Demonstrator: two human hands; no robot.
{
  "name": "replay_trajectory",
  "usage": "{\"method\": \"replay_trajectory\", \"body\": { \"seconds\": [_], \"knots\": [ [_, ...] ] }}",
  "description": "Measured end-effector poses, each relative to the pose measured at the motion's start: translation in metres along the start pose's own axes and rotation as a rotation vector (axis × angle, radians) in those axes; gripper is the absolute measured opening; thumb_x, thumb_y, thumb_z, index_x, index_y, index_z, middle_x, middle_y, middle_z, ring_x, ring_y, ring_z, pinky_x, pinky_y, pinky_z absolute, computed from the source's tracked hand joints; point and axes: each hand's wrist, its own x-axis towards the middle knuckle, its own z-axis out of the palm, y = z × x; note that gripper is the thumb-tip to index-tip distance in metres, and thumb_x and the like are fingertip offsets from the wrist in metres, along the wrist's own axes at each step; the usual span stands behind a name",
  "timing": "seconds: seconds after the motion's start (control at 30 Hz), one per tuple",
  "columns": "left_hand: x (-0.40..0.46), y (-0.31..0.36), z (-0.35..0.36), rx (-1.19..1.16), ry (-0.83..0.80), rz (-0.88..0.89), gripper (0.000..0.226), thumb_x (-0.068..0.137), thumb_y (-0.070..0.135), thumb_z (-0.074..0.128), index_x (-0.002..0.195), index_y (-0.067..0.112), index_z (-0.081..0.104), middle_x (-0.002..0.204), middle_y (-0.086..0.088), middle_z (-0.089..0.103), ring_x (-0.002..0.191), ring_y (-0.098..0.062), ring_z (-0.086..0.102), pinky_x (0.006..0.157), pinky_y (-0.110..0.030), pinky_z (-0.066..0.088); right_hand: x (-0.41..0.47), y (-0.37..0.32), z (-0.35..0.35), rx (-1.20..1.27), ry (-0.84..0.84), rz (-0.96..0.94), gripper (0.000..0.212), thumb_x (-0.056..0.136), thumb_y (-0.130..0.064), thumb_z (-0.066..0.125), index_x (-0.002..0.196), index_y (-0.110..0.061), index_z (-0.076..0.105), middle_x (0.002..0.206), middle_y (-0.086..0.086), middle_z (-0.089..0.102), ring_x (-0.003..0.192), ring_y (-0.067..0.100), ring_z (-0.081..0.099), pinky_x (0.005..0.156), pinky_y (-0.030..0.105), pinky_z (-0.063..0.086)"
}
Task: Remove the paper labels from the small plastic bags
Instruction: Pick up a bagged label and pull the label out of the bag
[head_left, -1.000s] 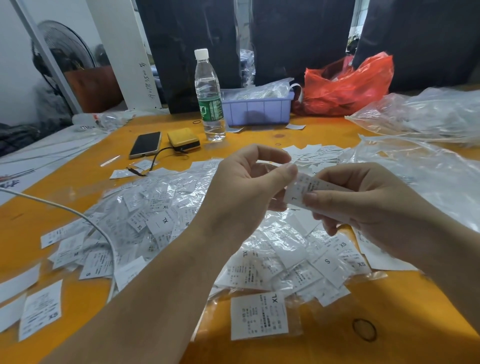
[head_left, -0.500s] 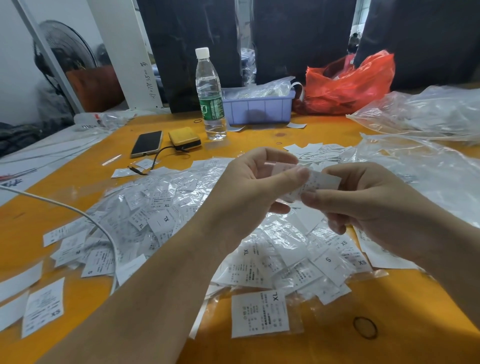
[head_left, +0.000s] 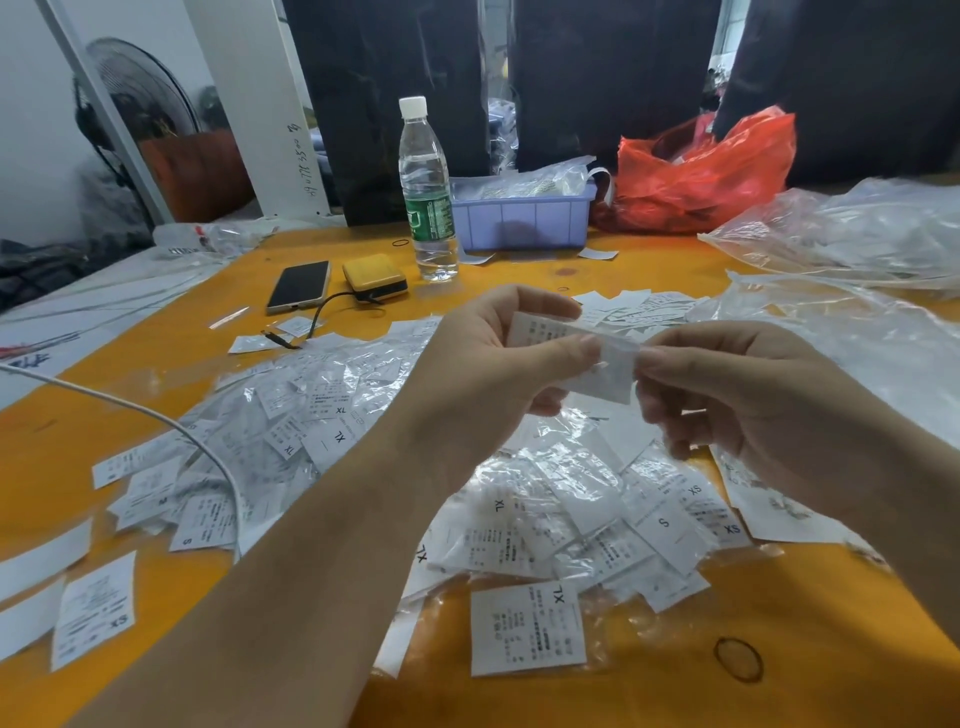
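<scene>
While the left hand (head_left: 493, 364) pinches the small bag (head_left: 602, 374) | right hand (head_left: 727, 395) pinches its other edge | step: extracting paper label (head_left: 540, 330) | next: probably pull apart gently.

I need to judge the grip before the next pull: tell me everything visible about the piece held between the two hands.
The label is a small white paper slip with fine dark print on its left part, seemingly inside a thin clear plastic sleeve, though that is hard to tell. It is held in the air above the pile, roughly flat and tilted. The left hand pinches its left part between thumb and fingers; the right hand pinches its right edge.
</scene>
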Motion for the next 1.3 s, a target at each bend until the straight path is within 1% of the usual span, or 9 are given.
{"method": "replay_trajectory", "body": {
  "seconds": [0.2,0.33,0.47,0.6,0.8,0.97,1.1,1.17,1.3],
  "knots": [
    [-0.001,-0.005,-0.012,0.805,0.019,-0.164,0.027,0.078,0.04,0.077,0.099,0.039,0.06,0.094,0.017,0.058,0.076,0.002,0.058,0.056,-0.017,0.046,0.002,0.015,-0.004,-0.868,0.143,-0.052,0.028,0.092,-0.013,0.06,0.1,-0.039,0.066,0.093,-0.02,0.062,0.083,0.0,0.058,0.069,0.016,0.045],
    [0.002,-0.015,-0.008,1.067,0.019,-0.19,0.055,0.076,0.045,0.074,0.126,0.037,0.051,0.13,0.01,0.043,0.123,-0.014,0.038,0.092,-0.031,0.039,0.005,0.025,-0.001,-1.03,-0.029,0.027,0.039,0.093,-0.027,0.06,0.128,-0.042,0.055,0.118,-0.024,0.046,0.104,-0.003,0.046,0.086,0.02,0.038],
    [0.001,-0.012,0.0,1.015,0.052,-0.078,0.045,0.081,0.046,0.069,0.122,0.036,0.053,0.132,0.01,0.04,0.128,-0.015,0.03,0.102,-0.036,0.033,0.007,0.026,0.001,-1.052,-0.034,0.022,0.03,0.091,-0.025,0.063,0.118,-0.04,0.065,0.118,-0.024,0.052,0.108,0.005,0.051,0.091,0.029,0.043],
    [-0.002,-0.012,0.007,0.956,0.012,-0.021,0.035,0.083,0.046,0.068,0.114,0.035,0.056,0.127,0.012,0.043,0.125,-0.012,0.034,0.103,-0.035,0.033,0.008,0.032,-0.001,-0.953,0.064,-0.071,0.02,0.09,-0.014,0.063,0.095,-0.032,0.07,0.093,-0.016,0.057,0.086,0.001,0.053,0.072,0.015,0.039],
    [-0.005,-0.011,0.007,0.774,0.075,0.067,0.012,0.088,0.031,0.068,0.1,0.032,0.064,0.106,0.017,0.061,0.1,0.001,0.054,0.078,-0.017,0.04,0.005,0.018,0.001,-0.879,0.334,-0.292,0.024,0.084,-0.003,0.069,0.103,-0.017,0.072,0.089,-0.013,0.061,0.073,0.005,0.059,0.065,0.016,0.048],
    [-0.009,-0.01,0.014,0.722,-0.036,0.085,0.03,0.083,0.034,0.073,0.111,0.035,0.06,0.089,0.016,0.061,0.079,0.0,0.059,0.07,-0.023,0.051,-0.003,0.008,0.01,-0.518,0.214,-0.376,0.045,0.075,0.011,0.07,0.101,-0.025,0.07,0.093,-0.008,0.066,0.08,0.015,0.066,0.069,0.032,0.057],
    [-0.01,-0.009,0.018,0.721,-0.062,0.128,0.012,0.088,0.03,0.068,0.099,0.029,0.066,0.083,0.013,0.061,0.07,-0.003,0.055,0.062,-0.022,0.045,-0.004,0.004,0.012,-0.466,0.148,-0.379,0.009,0.078,-0.022,0.069,0.083,-0.024,0.076,0.074,0.002,0.069,0.063,0.02,0.062,0.058,0.043,0.052],
    [-0.01,-0.009,0.018,0.701,-0.057,0.132,0.005,0.091,0.029,0.064,0.087,0.028,0.066,0.077,0.011,0.06,0.064,-0.005,0.053,0.057,-0.021,0.04,-0.006,0.003,0.011,-0.523,0.152,-0.398,0.021,0.076,-0.042,0.065,0.077,-0.024,0.075,0.065,0.004,0.066,0.056,0.02,0.056,0.053,0.039,0.046],
    [-0.011,-0.008,0.018,0.637,-0.136,0.068,0.02,0.081,0.048,0.071,0.094,0.039,0.059,0.093,0.017,0.06,0.077,0.003,0.056,0.061,-0.018,0.042,-0.007,0.0,0.009,-0.734,0.22,-0.442,0.022,0.08,-0.035,0.066,0.062,-0.023,0.065,0.053,-0.003,0.055,0.048,0.016,0.048,0.043,0.021,0.033]
  ]
}}
